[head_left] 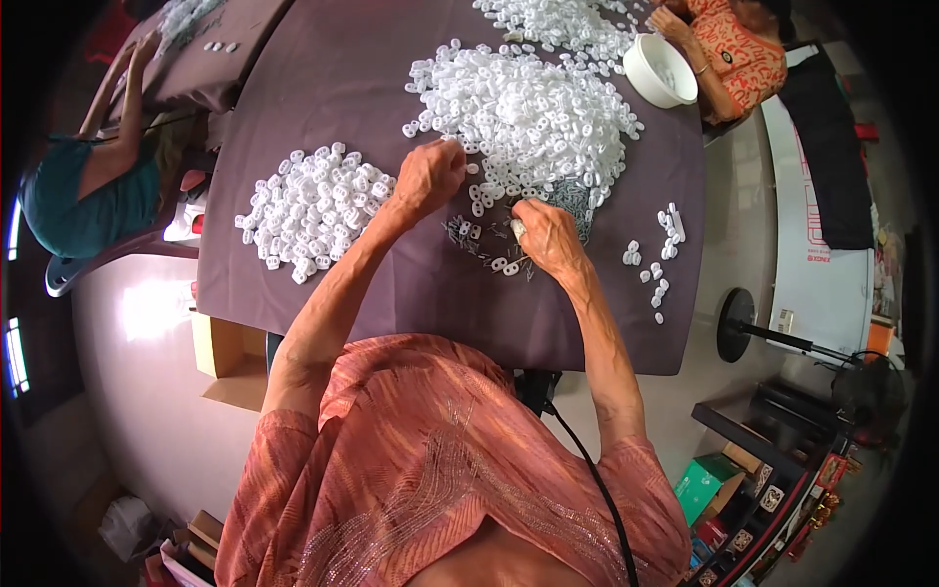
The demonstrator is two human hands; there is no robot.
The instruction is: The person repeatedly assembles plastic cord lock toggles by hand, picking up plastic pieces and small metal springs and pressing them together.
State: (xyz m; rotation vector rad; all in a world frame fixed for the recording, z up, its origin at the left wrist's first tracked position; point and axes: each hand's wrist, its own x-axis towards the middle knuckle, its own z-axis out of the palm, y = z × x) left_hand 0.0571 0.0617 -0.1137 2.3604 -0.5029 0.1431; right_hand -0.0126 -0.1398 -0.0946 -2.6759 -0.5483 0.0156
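Observation:
My left hand is closed over the near left edge of a large heap of small white two-holed plastic pieces. Its fingertips are turned away, so I cannot see what they hold. To its right, my right hand has its fingers drawn together, with a small white plastic piece showing at them. Beside that hand lies a pile of thin grey metal pins. More loose pins and a few white pieces are scattered between my forearms.
A second heap of white pieces lies left on the brown-covered table. Several loose pieces sit at the right. A white tub stands near a person in orange. Another person in teal works at a separate table.

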